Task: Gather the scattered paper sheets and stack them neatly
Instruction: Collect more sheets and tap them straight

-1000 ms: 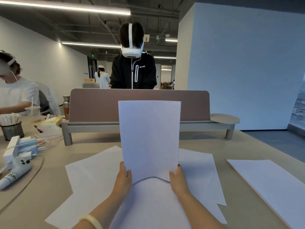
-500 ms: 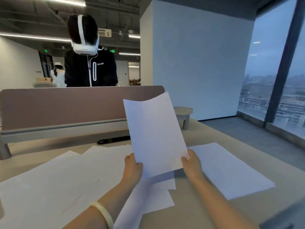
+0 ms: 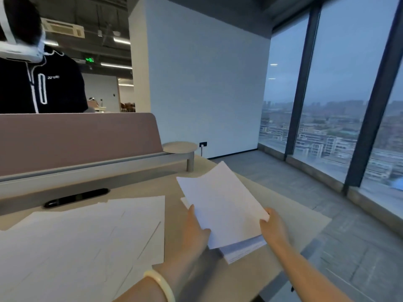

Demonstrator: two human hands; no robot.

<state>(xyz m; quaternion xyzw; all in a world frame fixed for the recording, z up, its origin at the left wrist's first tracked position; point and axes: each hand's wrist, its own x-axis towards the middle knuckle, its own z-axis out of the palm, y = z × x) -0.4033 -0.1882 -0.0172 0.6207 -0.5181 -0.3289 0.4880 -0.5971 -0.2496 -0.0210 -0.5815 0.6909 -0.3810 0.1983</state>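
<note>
A white paper sheet [image 3: 220, 203] hovers low over a stack of sheets [image 3: 244, 249] near the table's right edge, almost covering it. My left hand [image 3: 194, 232] holds the sheet's near left edge. My right hand [image 3: 272, 227] holds its near right corner. Several loose white sheets [image 3: 87, 240] lie overlapping and askew on the beige table [image 3: 170, 186] to the left.
A brown divider panel [image 3: 76, 140] on a grey rail crosses the far side, with a small round shelf [image 3: 180, 147] at its end. A dark cable slot [image 3: 76, 198] lies before it. A person in a black jacket stands behind. Floor and windows lie right.
The view swung right. Both hands carried the upright sheet from over the scattered sheets to the right and lowered it over the stack at the table's right edge.
</note>
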